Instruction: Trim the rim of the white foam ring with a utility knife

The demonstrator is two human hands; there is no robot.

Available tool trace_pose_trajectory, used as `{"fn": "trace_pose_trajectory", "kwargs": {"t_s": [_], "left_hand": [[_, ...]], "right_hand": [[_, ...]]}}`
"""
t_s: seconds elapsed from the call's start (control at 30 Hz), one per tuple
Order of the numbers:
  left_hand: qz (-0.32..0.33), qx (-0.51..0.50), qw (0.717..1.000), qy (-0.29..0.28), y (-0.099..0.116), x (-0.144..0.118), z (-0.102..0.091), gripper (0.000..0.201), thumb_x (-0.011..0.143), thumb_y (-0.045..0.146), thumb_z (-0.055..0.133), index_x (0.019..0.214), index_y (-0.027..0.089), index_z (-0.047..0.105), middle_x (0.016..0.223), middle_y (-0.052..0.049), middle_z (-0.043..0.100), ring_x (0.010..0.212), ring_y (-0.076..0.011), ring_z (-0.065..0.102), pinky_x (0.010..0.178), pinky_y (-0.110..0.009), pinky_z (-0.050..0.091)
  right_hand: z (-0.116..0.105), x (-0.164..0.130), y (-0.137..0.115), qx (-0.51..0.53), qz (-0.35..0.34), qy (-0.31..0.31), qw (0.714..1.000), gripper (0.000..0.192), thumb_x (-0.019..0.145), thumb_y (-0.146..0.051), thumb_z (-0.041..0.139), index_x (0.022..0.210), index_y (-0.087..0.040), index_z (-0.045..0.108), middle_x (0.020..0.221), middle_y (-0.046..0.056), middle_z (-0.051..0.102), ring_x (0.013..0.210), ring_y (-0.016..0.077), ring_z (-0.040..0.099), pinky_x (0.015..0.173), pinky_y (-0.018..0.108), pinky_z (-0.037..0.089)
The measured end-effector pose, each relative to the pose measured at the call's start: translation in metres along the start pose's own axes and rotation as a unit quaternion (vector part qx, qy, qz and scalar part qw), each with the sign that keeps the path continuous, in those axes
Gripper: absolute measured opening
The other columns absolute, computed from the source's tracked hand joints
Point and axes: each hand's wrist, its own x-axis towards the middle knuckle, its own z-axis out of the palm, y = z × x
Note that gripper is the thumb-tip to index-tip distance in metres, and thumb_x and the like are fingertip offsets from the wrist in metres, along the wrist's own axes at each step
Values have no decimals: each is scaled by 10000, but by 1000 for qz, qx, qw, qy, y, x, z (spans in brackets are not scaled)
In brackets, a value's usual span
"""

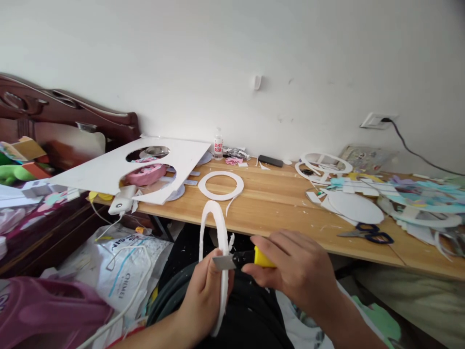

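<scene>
Beyond our hands, a flat ring (221,185) lies on the table (276,203); scissors (370,235) sit off to the right. Our left hand (205,295) pinches a foam ring (214,261) edge-on, its long axis running up and away. Our right hand (294,271) grips a knife (243,260), blade pointing left onto the foam ring.

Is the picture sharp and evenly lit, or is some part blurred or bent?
Head view: soft, even daylight with no strong glare; the wooden table edge bows from the wide lens; the white foam ring in the left hand and the knife in the right hand look slightly soft.
</scene>
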Motion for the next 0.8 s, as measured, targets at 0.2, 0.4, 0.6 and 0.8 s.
{"fn": "trace_pose_trajectory", "kwargs": {"t_s": [0.2, 0.4, 0.6, 0.8], "left_hand": [[28, -13, 999, -8, -2, 0, 0, 555, 785, 734, 567, 684, 201, 446, 486, 72, 388, 421, -63, 304, 406, -204, 234], [29, -4, 999, -24, -1, -1, -1, 553, 813, 718, 547, 666, 195, 443, 483, 72, 387, 421, -58, 289, 404, -202, 223], [23, 1, 1000, -10, 1, -2, 0, 578, 775, 754, 556, 656, 203, 430, 457, 82, 374, 391, -59, 300, 378, -198, 218], [57, 32, 997, -44, 1, 1, -2, 558, 857, 710, 487, 647, 196, 431, 460, 71, 386, 389, -55, 286, 381, -199, 219]], "right_hand": [[0, 2, -1, -13, -2, 3, 1000, 412, 929, -528, 576, 950, -138, 704, 685, 39, 634, 699, 168, 583, 694, 294, 375], [-2, 3, 1, -25, -2, -12, 1000, 403, 935, -522, 569, 955, -143, 703, 694, 37, 635, 692, 164, 575, 689, 291, 371], [1, 0, -2, -6, -6, -13, 1000, 415, 936, -536, 559, 966, -146, 695, 695, 43, 644, 695, 165, 576, 695, 286, 373], [1, -2, 2, -27, 14, -11, 999, 397, 940, -516, 566, 967, -141, 695, 702, 40, 643, 696, 164, 578, 697, 288, 375]]}}
